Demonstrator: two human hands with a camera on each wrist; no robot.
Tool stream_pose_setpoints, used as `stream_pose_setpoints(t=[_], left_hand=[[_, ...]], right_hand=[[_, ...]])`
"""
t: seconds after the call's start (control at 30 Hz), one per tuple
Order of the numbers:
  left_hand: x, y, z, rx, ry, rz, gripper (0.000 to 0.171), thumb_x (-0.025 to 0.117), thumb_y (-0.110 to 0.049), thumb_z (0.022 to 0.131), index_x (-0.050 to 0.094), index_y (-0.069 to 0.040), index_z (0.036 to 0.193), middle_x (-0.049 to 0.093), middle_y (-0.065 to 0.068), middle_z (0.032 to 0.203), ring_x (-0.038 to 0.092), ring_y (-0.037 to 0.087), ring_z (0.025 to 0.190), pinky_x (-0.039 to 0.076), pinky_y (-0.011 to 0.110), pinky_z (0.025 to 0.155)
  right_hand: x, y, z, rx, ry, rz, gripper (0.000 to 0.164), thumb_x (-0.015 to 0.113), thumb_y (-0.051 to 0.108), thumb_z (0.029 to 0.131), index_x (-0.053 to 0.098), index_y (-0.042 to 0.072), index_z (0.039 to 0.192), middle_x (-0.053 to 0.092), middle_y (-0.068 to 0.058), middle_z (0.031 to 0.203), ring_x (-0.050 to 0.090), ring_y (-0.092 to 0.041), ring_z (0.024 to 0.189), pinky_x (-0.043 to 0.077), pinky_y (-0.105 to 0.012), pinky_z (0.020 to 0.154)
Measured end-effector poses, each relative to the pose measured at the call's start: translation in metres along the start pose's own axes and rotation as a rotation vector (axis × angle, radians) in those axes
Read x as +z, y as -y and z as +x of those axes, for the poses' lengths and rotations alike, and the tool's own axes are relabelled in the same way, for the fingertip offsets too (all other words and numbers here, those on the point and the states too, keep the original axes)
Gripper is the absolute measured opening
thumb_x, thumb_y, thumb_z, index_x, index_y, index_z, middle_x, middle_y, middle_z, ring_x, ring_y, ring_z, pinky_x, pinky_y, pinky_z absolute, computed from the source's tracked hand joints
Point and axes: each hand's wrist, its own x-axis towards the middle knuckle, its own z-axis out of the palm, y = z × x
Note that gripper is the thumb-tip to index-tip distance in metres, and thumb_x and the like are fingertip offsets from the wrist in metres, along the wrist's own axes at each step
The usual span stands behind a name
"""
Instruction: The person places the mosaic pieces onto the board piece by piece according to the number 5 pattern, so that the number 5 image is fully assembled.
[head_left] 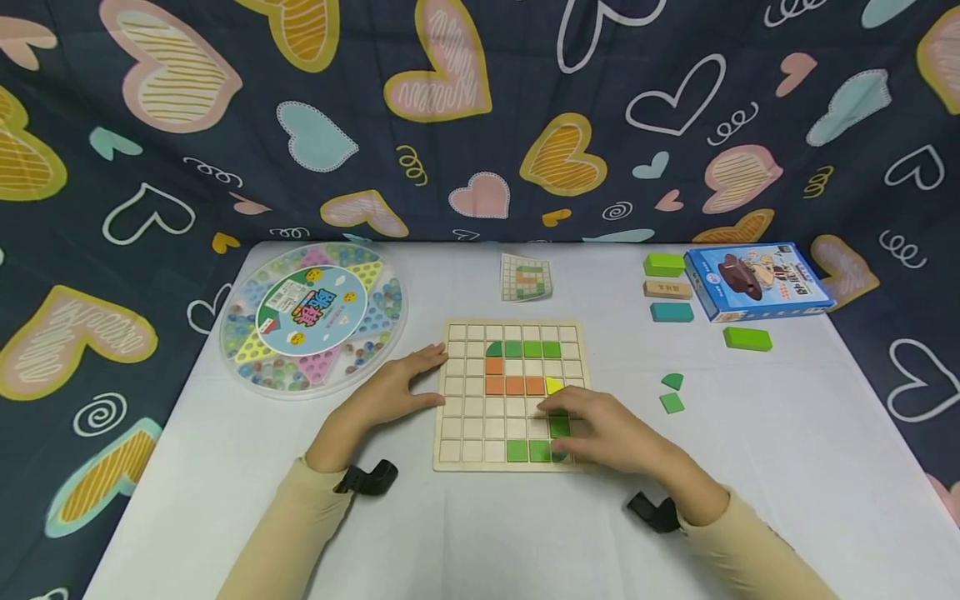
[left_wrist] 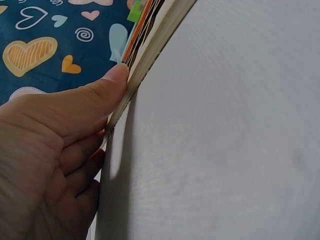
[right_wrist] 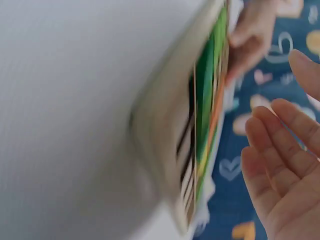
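A pale wooden grid board (head_left: 510, 467) lies flat on the table. My left hand (head_left: 388, 396) rests at its left edge, thumb and fingers spread; in the left wrist view the thumb (left_wrist: 102, 95) touches the board's side. Over the lower right cells hovers my right hand (head_left: 611, 433), fingers loosely bent, partly hiding the tiles below. The right wrist view shows its fingers (right_wrist: 282, 145) apart, nothing between them. Green tiles (head_left: 531, 349) line an upper row. Orange tiles (head_left: 514, 385) and a yellow piece (head_left: 553, 386) sit lower, with more green tiles (head_left: 528, 451) near the bottom.
Right of the board lie a green quarter-round piece (head_left: 672, 382) and a green square (head_left: 672, 403). Several blocks (head_left: 672, 312) stand near a blue box (head_left: 759, 282). A patterned card (head_left: 527, 278) lies behind the board; a round marble game (head_left: 313, 310) is at left.
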Motion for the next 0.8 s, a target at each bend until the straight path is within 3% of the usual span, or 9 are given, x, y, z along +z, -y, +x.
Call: stream_pose_setpoints(t=[0.4,0.6,0.8], left_hand=[[0.000,0.002,0.001,0.012,-0.009,-0.011,0.069,0.074,-0.034,0.082,0.048,-0.005,0.138,0.036,0.006,0.151,0.032,0.025,0.141,0.029,0.041,0.115],[0.000,0.001,0.000,0.011,-0.007,-0.011,0.069,0.073,-0.035,0.082,0.048,-0.005,0.139,0.036,0.004,0.151,0.032,0.024,0.141,0.030,0.041,0.115],[-0.001,0.002,0.000,0.022,-0.014,-0.012,0.069,0.074,-0.033,0.082,0.047,-0.004,0.139,0.036,0.006,0.151,0.033,0.026,0.140,0.030,0.043,0.114]], right_hand=[[-0.048,-0.053,-0.042,0.138,-0.243,-0.093,0.041,0.076,0.016,0.081,0.063,0.009,0.119,0.065,-0.001,0.119,0.062,-0.021,0.106,0.053,-0.042,0.086],[-0.065,-0.080,-0.064,0.269,-0.274,-0.113,0.037,0.071,0.019,0.085,0.063,0.007,0.120,0.065,-0.009,0.118,0.061,-0.031,0.102,0.051,-0.047,0.083],[-0.079,-0.101,-0.079,0.381,-0.242,-0.087,0.038,0.066,0.024,0.090,0.061,0.006,0.123,0.062,-0.014,0.123,0.058,-0.034,0.107,0.047,-0.015,0.083]])
